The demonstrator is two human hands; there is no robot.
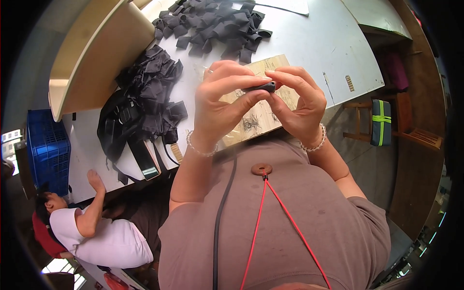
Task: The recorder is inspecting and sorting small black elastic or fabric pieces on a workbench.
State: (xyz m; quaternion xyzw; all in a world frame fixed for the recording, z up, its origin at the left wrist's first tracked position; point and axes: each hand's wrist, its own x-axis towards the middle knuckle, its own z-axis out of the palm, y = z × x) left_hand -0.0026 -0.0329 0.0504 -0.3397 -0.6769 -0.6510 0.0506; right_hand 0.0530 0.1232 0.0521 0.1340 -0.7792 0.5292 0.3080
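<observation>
A: What's in hand just now?

B: A small black piece (265, 88), held up over the board (266, 127). The left hand (215, 96) has its fingers (247, 103) clamped on it; the right hand (303, 101) curls its own close round one end, though I can't tell whether they grip.

A: Which step would you call that?

B: Close two-handed work on that end, I'd judge. The next move seems to call for a steady left pinch and fine fingertip work from the right.

A: And underneath?

B: Loose dark threads (251, 123) on the board, which lies on the white surface (333, 43).

A: Anything in the way?

B: Nothing seems to block the fingers. A phone (144, 157) lies leftward, by a black heap (150, 84) crowding that side; black scraps (220, 26) spread beyond the board. Further off left are a co-worker (104, 241) and a blue crate (47, 150).
</observation>
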